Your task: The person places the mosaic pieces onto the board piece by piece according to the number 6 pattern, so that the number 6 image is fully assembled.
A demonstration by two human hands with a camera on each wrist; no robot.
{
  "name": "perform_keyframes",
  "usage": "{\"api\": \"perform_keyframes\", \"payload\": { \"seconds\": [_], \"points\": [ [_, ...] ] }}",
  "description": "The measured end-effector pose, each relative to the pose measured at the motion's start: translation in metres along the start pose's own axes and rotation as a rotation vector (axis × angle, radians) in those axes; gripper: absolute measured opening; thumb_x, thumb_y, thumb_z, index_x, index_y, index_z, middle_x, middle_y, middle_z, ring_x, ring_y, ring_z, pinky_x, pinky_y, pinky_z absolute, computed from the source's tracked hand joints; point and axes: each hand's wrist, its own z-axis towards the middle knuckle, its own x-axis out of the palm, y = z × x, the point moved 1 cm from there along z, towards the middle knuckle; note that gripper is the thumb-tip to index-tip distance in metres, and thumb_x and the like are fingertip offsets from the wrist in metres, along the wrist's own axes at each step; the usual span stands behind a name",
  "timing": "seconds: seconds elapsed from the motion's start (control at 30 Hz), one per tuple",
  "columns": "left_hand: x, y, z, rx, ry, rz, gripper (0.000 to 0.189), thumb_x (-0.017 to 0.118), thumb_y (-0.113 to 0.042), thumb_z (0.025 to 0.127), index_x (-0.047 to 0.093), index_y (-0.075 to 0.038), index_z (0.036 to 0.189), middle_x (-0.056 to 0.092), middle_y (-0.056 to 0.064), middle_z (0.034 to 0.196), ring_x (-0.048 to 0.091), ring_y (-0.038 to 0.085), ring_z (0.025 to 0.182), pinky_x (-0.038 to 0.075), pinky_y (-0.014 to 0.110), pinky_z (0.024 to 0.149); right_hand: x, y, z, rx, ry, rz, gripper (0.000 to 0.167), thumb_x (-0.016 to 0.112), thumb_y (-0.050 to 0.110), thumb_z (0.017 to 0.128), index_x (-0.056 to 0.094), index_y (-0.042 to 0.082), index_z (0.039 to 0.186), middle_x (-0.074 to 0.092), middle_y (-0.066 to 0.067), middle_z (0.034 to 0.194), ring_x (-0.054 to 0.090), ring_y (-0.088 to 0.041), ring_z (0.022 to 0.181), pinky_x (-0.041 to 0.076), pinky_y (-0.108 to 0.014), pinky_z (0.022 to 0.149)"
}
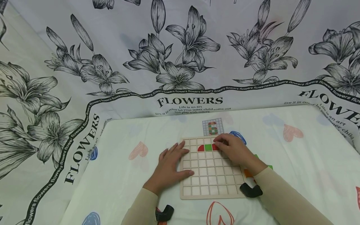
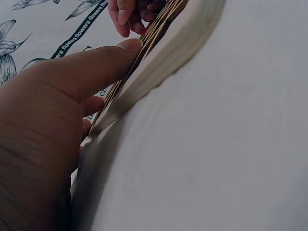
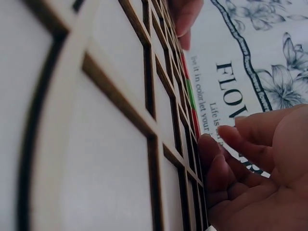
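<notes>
A light wooden grid board (image 1: pixel 194 197) lies flat on the table. One row near its far side holds a red piece with a rounded corner (image 1: pixel 201 148), a green square (image 1: pixel 208 147) and another red piece (image 1: pixel 215 147). My right hand (image 1: pixel 234 150) touches the board at that last red piece, its fingers bent and partly covering it. In the right wrist view, the red piece (image 3: pixel 195 123) sits level in the grid beside a fingertip. My left hand (image 1: pixel 171 164) rests on the board's left edge with fingers spread, the thumb (image 2: pixel 108 67) lying over the rim.
Behind the board lies a small pattern card (image 1: pixel 212 127) with a coloured figure on a grid. Orange pieces (image 1: pixel 248 173) and green pieces (image 1: pixel 270 167) lie right of the board, partly hidden by the right forearm. A flower-printed cloth (image 1: pixel 191 72) hangs beyond the table.
</notes>
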Motion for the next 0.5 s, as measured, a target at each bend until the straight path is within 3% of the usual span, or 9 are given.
{"api": "perform_keyframes", "payload": {
  "seconds": [0.5],
  "points": [
    [0.000,0.001,0.000,0.007,-0.003,-0.019,0.083,0.078,-0.069,0.089,0.055,-0.030,0.158,0.023,-0.016,0.178,0.012,0.007,0.162,0.003,0.048,0.127,-0.010,0.014,-0.009,-0.005,0.004,0.133,0.048,0.053,0.047,0.115,0.067,0.007,0.136,0.073,-0.008,0.113,0.067,-0.027,0.102,0.055,-0.046,0.087]
  ]
}}
